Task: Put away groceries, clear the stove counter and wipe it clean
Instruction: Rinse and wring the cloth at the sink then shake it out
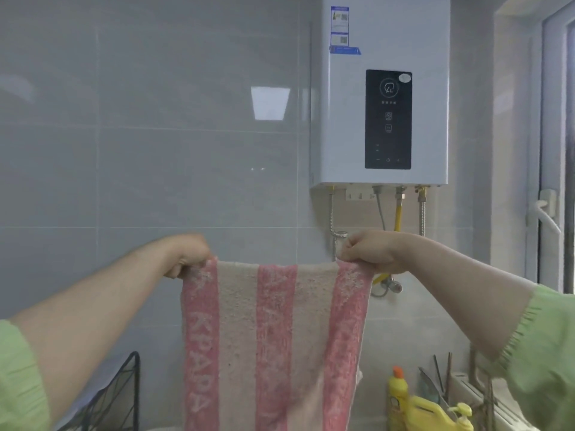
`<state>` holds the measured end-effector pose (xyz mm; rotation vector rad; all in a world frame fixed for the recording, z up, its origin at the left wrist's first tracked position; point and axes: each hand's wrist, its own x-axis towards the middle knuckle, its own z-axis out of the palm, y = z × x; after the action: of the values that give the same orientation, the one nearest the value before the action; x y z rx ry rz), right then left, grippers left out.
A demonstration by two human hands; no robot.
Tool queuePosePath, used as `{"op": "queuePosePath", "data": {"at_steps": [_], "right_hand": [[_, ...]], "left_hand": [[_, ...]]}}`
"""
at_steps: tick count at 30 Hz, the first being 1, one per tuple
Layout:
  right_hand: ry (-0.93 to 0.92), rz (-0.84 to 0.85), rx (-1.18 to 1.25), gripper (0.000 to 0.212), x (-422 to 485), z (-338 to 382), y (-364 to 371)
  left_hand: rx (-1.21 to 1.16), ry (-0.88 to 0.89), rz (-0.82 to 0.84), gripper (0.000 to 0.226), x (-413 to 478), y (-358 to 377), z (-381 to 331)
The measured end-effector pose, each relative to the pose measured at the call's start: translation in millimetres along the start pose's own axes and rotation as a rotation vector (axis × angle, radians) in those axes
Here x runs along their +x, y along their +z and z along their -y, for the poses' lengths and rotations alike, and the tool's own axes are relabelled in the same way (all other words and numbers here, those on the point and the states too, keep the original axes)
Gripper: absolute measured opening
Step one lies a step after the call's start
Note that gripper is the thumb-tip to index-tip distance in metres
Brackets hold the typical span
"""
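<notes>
Towel (277,343), pink and cream stripes, held up at chest height before the grey tiled wall (124,150), hanging straight down. Left hand (189,255) and right hand (370,251) each have fingers clamped on a top corner, edge stretched taut between them. Looks soft, limp, light; likely best kept by the corners or bunched for wiping. Bench itself out of sight. White water heater (382,88) on the wall at right; yellow bottles (413,402) and black wire rack (115,396) below.

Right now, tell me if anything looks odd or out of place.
Nothing stands out. The left hand and right hand hold the striped towel up by its top corners; it hangs straight, worn but untorn.
</notes>
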<state>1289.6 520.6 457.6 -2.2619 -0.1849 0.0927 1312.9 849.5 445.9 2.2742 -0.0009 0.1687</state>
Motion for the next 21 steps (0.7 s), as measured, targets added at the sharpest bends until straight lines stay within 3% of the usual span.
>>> {"op": "queuePosePath", "data": {"at_steps": [4, 8, 11, 14, 21], "right_hand": [[-0.064, -0.066, 0.049, 0.028, -1, 3, -5], [-0.15, -0.219, 0.082, 0.022, 2, 3, -8], [-0.229, -0.218, 0.208, 0.024, -4, 4, -10], [-0.236, -0.19, 0.08, 0.028, -12, 5, -11], [-0.206, -0.4, -0.601, 0.013, 0, -1, -5]], "left_hand": [[-0.367, 0.062, -0.135, 0.024, 8, -5, 1], [-0.687, 0.116, -0.068, 0.023, 8, -12, -2], [-0.727, 0.171, 0.026, 0.027, 4, -19, -3], [-0.537, 0.221, 0.019, 0.031, 5, -22, 4], [0.395, 0.384, -0.263, 0.008, 7, -18, 6]]}}
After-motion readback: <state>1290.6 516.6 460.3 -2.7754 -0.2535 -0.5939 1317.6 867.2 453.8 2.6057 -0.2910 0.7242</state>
